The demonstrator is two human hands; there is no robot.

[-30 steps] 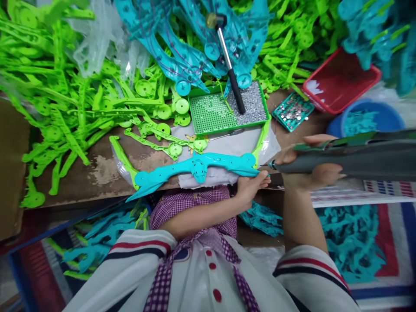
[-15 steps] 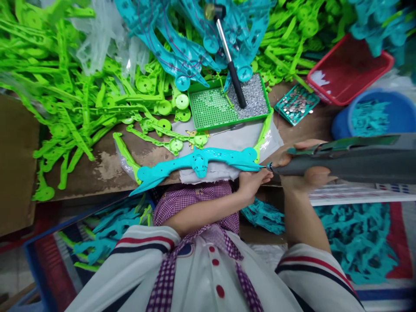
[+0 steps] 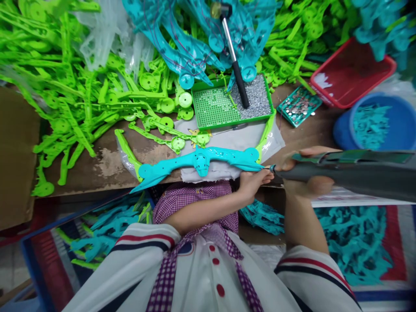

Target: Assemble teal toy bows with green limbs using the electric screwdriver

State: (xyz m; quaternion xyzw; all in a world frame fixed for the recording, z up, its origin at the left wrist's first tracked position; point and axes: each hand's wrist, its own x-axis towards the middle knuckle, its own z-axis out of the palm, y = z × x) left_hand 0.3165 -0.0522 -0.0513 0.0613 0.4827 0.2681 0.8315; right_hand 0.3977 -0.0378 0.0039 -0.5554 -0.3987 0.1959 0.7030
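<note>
A turquoise plastic toy bow (image 3: 169, 166) with lime green curved tips lies along the table's front edge. My left hand (image 3: 251, 184) is closed on its right-hand end, fingertips by the thin pointed tail. In my right hand (image 3: 307, 173) is a dark grey electric screwdriver (image 3: 360, 173), held level with its body pointing off to the right. The bit meets the bow's tail right beside my left fingertips. Whether a screw sits at the tip is too small to tell.
Behind the bow stands a green tray (image 3: 216, 110) of small screws, a hammer (image 3: 238, 73) lying across it. A small teal tray (image 3: 299, 106) of metal discs, a red basket (image 3: 354, 78) and a blue bucket (image 3: 373, 123) are at right. Lime green parts (image 3: 74, 95) heap up at left.
The screwdriver's rear end has dropped a little, so its body tilts down to the right. My left hand still holds the bow in nearly the same place. The whole view has shifted slightly.
</note>
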